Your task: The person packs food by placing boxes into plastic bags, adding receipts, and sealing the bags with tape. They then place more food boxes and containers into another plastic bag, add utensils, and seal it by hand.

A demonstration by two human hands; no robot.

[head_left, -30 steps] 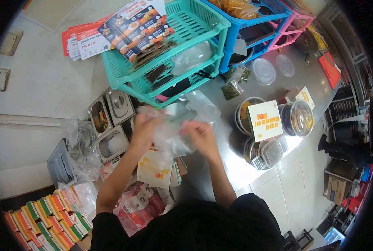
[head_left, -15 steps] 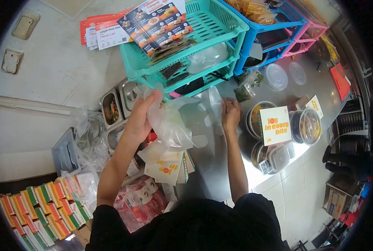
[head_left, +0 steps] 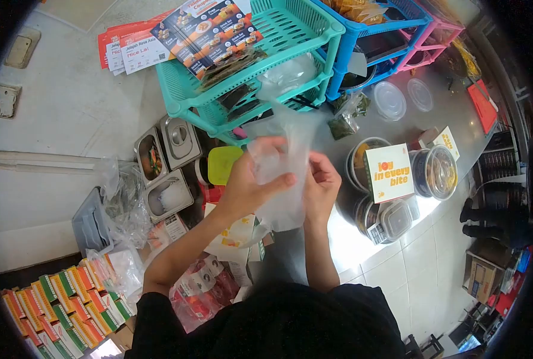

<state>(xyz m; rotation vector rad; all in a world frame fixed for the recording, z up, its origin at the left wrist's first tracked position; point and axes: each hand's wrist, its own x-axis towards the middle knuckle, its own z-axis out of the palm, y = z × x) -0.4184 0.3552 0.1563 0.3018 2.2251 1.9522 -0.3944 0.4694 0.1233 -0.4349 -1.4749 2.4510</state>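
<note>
A translucent plastic bag (head_left: pixel 287 203) is held up over the steel counter, between both hands. My left hand (head_left: pixel 248 188) grips its left side, thumb across the front and fingers behind the film. At the bag's right edge, my right hand (head_left: pixel 321 188) is closed with fingers bent against the plastic; the fingertips are partly hidden. Below the bag lie white boxes with orange and yellow print (head_left: pixel 233 236). A lime-green lid or container (head_left: pixel 223 164) shows just behind my left hand.
Teal stacked baskets (head_left: pixel 176 105) stand ahead, with blue baskets (head_left: pixel 338 81) beside them. To the right are round lidded containers (head_left: pixel 440 173) and a "joy in every bite" box (head_left: pixel 389 173). Steel food pans (head_left: pixel 168 194) sit left, above packed boxes (head_left: pixel 69 305).
My hands have come closer together, the left moving right and down. The bag, spread wide before, is now gathered upright between them. The lime-green item has come into view.
</note>
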